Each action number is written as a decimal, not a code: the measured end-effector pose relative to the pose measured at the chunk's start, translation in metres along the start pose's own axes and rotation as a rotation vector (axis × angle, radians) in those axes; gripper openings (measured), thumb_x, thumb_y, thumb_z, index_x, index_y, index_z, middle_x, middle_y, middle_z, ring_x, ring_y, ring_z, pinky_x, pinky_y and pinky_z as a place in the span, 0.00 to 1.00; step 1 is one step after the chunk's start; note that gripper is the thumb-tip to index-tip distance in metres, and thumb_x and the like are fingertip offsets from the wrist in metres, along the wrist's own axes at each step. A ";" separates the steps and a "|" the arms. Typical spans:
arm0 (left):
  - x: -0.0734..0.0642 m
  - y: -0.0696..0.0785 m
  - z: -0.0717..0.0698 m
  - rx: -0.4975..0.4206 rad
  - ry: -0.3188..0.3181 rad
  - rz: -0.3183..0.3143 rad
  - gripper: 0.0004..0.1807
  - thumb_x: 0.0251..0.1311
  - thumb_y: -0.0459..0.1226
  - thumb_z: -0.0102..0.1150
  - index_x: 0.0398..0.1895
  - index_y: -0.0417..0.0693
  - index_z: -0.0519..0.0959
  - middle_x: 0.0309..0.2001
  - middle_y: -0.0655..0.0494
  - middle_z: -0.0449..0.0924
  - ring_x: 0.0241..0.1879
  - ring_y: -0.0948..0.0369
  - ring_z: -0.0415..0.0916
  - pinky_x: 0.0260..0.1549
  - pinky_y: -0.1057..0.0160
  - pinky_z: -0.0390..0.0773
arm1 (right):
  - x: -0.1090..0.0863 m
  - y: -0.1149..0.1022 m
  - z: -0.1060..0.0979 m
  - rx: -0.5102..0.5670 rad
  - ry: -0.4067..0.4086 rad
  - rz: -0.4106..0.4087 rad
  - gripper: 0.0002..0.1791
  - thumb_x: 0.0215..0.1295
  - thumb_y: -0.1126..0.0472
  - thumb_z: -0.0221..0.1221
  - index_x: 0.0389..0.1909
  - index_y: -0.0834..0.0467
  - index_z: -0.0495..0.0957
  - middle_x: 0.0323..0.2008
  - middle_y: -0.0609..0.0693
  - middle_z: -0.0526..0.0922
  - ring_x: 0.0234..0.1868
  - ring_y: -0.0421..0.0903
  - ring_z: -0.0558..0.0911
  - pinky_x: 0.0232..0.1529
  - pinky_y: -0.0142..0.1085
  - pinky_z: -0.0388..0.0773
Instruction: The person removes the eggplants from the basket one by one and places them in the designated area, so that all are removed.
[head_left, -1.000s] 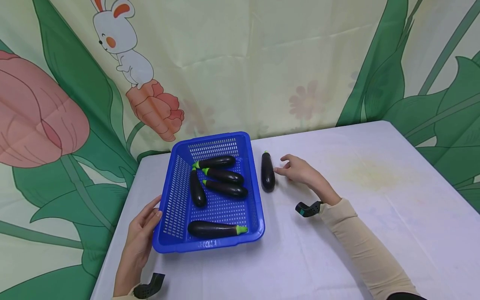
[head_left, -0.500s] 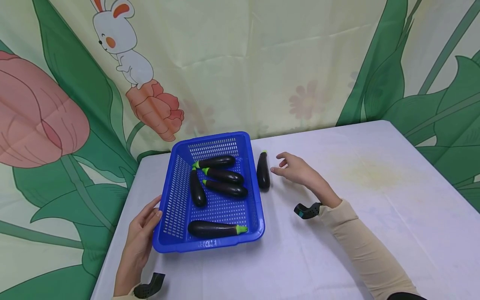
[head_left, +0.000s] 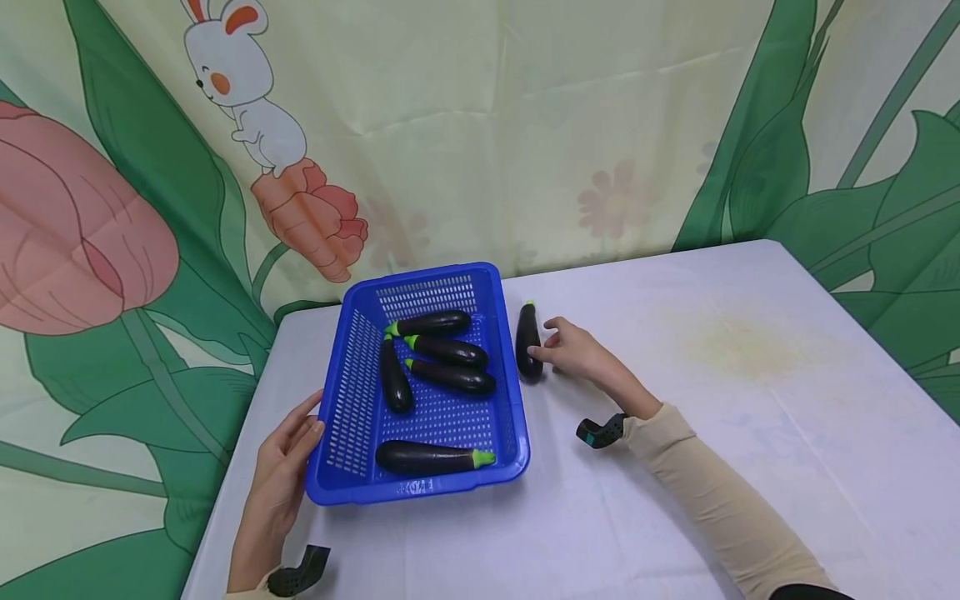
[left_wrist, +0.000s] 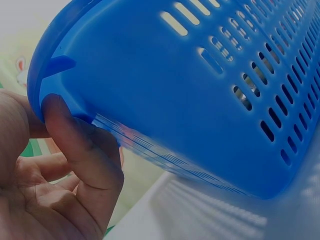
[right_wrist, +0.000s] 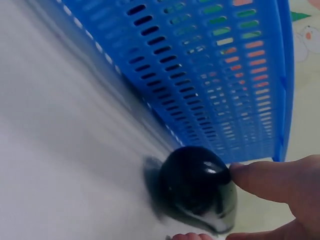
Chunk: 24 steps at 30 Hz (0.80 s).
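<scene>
A blue plastic basket [head_left: 517, 433] with slotted walls holds several dark eggplants, among them one [head_left: 435, 458] near its front wall. My left hand [head_left: 281, 475] grips the basket's left rim, with fingers curled at the edge in the left wrist view. One more eggplant [head_left: 527, 337] lies on the table just outside the right wall, its green stem end pointing away. My right hand [head_left: 577, 350] is beside it, the thumb touching its upper surface. In the right wrist view that thumb [right_wrist: 262, 180] meets the eggplant, while the other fingertips [right_wrist: 190, 236] show below, a small gap from it.
A white cloth covers the table [head_left: 787, 467], with a yellowish stain at the right. Behind it hangs a printed curtain [head_left: 450, 142] with a rabbit and plants. Black wrist devices [head_left: 300, 571] sit on both arms.
The loose eggplant shifted left toward the basket, then slightly back right. My right hand moved left and its thumb now touches the eggplant. My left hand and the basket stayed put.
</scene>
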<state>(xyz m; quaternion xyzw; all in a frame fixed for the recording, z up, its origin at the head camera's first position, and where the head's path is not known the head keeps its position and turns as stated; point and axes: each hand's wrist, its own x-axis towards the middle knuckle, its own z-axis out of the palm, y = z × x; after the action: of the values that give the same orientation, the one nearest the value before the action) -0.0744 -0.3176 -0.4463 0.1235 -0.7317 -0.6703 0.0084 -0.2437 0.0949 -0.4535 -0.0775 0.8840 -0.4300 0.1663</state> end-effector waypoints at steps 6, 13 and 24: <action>-0.001 0.000 -0.001 -0.003 0.001 -0.001 0.31 0.78 0.43 0.55 0.80 0.49 0.62 0.44 0.67 0.84 0.42 0.67 0.85 0.42 0.67 0.88 | 0.001 -0.002 0.010 0.119 -0.009 0.034 0.40 0.74 0.54 0.61 0.77 0.67 0.56 0.59 0.67 0.80 0.31 0.45 0.87 0.46 0.39 0.84; 0.000 -0.002 -0.002 -0.008 -0.001 0.004 0.31 0.78 0.42 0.55 0.80 0.49 0.62 0.45 0.67 0.84 0.43 0.67 0.85 0.43 0.66 0.88 | 0.001 -0.003 0.003 0.247 -0.058 0.072 0.39 0.74 0.60 0.60 0.78 0.69 0.53 0.64 0.73 0.73 0.44 0.53 0.87 0.42 0.40 0.89; 0.001 -0.002 -0.001 0.004 0.000 0.000 0.32 0.78 0.43 0.55 0.80 0.50 0.62 0.45 0.67 0.84 0.44 0.67 0.85 0.43 0.67 0.88 | -0.004 0.006 -0.028 0.213 -0.124 0.119 0.38 0.76 0.59 0.58 0.77 0.69 0.53 0.69 0.73 0.70 0.46 0.49 0.81 0.48 0.41 0.88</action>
<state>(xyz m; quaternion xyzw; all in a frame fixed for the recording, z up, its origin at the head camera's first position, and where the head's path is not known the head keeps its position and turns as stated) -0.0746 -0.3186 -0.4480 0.1236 -0.7329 -0.6690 0.0079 -0.2504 0.1203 -0.4408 -0.0333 0.8243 -0.5054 0.2531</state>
